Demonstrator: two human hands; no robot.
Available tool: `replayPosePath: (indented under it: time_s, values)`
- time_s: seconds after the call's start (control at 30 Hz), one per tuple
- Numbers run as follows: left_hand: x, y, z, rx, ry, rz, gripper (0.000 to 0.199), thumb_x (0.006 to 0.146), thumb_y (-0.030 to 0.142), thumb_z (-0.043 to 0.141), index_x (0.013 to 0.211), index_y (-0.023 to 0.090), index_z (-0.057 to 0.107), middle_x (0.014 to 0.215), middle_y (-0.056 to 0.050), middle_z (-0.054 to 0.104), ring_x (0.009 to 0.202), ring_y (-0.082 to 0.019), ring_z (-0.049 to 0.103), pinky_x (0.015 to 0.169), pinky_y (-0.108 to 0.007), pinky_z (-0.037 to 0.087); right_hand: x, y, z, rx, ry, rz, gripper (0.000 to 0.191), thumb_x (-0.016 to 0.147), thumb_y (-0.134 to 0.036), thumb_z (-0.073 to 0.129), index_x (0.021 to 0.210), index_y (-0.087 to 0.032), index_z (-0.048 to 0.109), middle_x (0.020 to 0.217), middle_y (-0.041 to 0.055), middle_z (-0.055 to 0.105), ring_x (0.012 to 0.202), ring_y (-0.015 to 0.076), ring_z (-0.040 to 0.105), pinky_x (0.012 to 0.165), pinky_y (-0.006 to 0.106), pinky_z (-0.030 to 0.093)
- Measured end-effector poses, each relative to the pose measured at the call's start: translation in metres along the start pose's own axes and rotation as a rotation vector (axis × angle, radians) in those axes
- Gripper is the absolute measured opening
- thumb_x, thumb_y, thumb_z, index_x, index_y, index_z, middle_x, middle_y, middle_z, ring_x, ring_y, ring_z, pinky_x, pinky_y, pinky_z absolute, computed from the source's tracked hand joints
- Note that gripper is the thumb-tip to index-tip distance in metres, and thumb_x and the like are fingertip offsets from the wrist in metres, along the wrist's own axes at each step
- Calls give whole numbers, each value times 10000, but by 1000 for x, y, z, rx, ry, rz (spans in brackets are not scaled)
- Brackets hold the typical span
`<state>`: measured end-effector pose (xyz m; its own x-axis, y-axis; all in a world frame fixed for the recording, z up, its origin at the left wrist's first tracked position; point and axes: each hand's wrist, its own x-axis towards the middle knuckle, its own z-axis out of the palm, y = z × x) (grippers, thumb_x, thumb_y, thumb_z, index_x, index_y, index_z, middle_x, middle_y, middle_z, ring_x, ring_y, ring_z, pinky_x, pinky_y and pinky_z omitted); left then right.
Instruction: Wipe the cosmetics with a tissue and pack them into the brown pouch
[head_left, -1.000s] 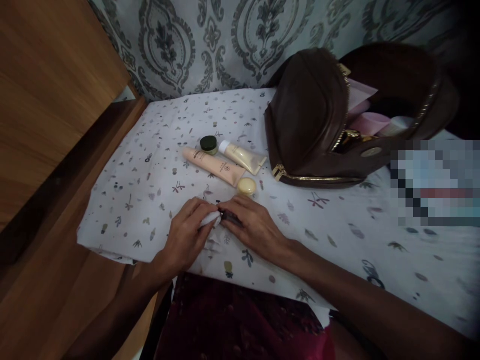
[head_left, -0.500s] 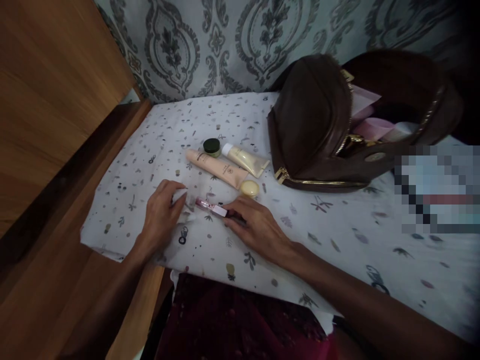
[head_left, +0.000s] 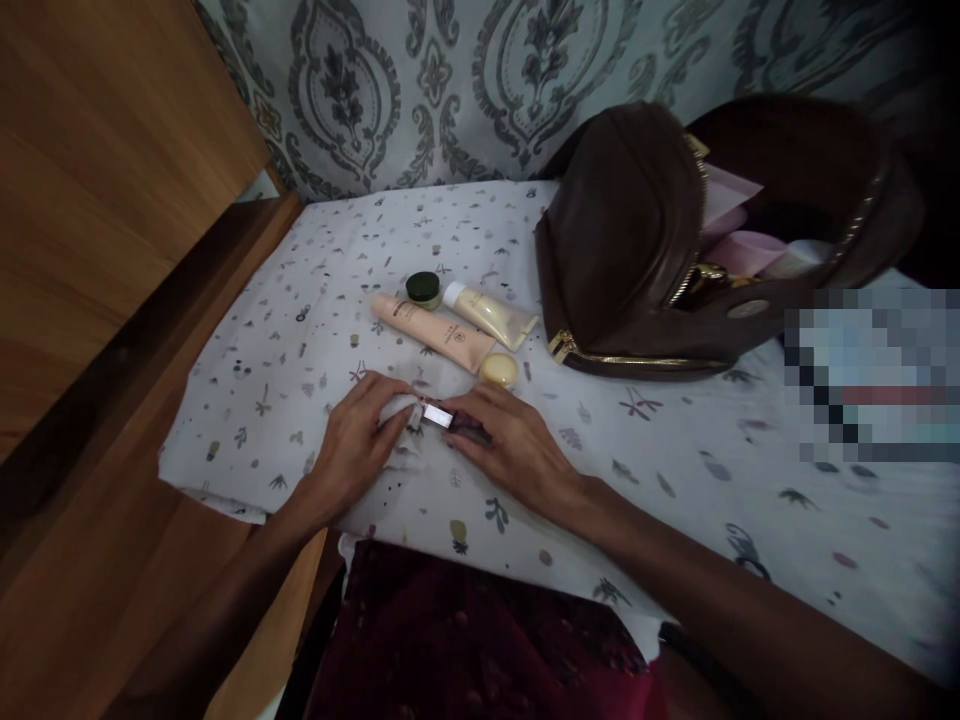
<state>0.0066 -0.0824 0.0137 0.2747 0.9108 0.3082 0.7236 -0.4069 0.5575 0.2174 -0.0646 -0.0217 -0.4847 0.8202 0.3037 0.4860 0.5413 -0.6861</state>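
Note:
My right hand (head_left: 510, 430) pinches the dark cap end of a small lip gloss tube (head_left: 438, 415), which has a pale silvery band. Pressed around the tube's other end is a white tissue or wipe (head_left: 405, 412), held by the fingers of my left hand (head_left: 367, 425). That end of the tube is hidden by the tissue and fingers. Just beyond my hands lie a peach squeeze tube (head_left: 435, 332), a pale yellow tube with a white cap (head_left: 491, 315), a dark-lidded jar (head_left: 423, 290) and a small round yellow container (head_left: 499, 370).
An open brown leather bag (head_left: 637, 250) with pink items inside stands at the right rear. A blurred-out patch (head_left: 877, 375) lies at far right. Patterned white cloth (head_left: 255, 400) covers the surface. A wooden panel (head_left: 112, 150) rises at left, a patterned curtain (head_left: 435, 90) behind.
My left hand has moved right with the white tissue and now closes it around the lip gloss tube's end. My right hand stays nearly in place, holding the cap end.

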Motion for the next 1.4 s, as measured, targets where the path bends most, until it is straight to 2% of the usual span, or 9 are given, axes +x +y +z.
replayPosePath:
  time_s: [0.17,0.27,0.47,0.6,0.77,0.93,1.03,1.3,1.4]
  values:
    - [-5,17,14,44,-22,105,160,975,198,517,1100,219,614,1001,-44,638,965,-198,609,835,-325,513,0,1,3,-37,15,-8,178,901,-143,604,1047,-191,691,951,65,668,909,214,630,810,372,538]
    - [-3,16,19,143,-38,124,187,980,203,480,1108,214,616,1009,-57,631,973,-216,604,800,-329,512,0,0,3,-52,20,-11,172,892,-135,611,1034,-185,695,940,67,666,903,220,635,802,372,541]
    - [10,-19,-10,263,75,-71,164,960,227,509,1077,204,621,995,-49,612,901,-214,599,760,-335,481,1,-4,1,-45,30,24,121,898,-198,631,991,-174,703,943,85,681,883,229,644,775,366,537]
    - [8,-22,-24,175,109,-68,136,946,243,557,1052,204,632,938,-29,617,841,-191,597,696,-304,467,4,-8,-4,49,8,133,58,859,-189,639,887,-175,689,847,44,691,744,174,625,673,298,489]
    - [-3,4,-8,27,16,80,144,968,220,545,1092,216,618,981,-33,630,947,-188,614,827,-322,510,5,-8,-7,107,33,168,141,915,-192,560,989,-192,681,789,11,704,676,142,611,657,273,468]
    - [-6,17,15,54,-76,142,185,989,200,478,1120,218,608,1011,-47,616,941,-187,616,816,-320,531,3,-3,-3,57,32,30,199,956,-200,512,993,-179,706,919,66,727,888,196,663,814,341,510]
    - [-2,11,13,111,-60,88,178,994,228,479,1112,216,613,1003,-48,618,945,-196,611,816,-328,522,2,-1,-3,42,19,24,216,973,-215,505,1034,-179,709,944,72,722,907,199,660,833,349,516]
    - [3,-30,-19,163,-1,-132,181,968,294,531,1070,190,638,987,-47,643,889,-209,612,771,-339,468,2,-6,1,-148,-44,-11,207,954,-325,609,1058,-165,689,946,85,679,875,217,626,762,347,512]
    - [1,-31,-20,113,1,-139,191,962,308,544,1077,194,647,1003,-52,655,890,-207,615,725,-320,465,4,-9,2,-206,-44,30,182,933,-278,635,1081,-180,672,1002,91,680,904,224,626,723,327,499]
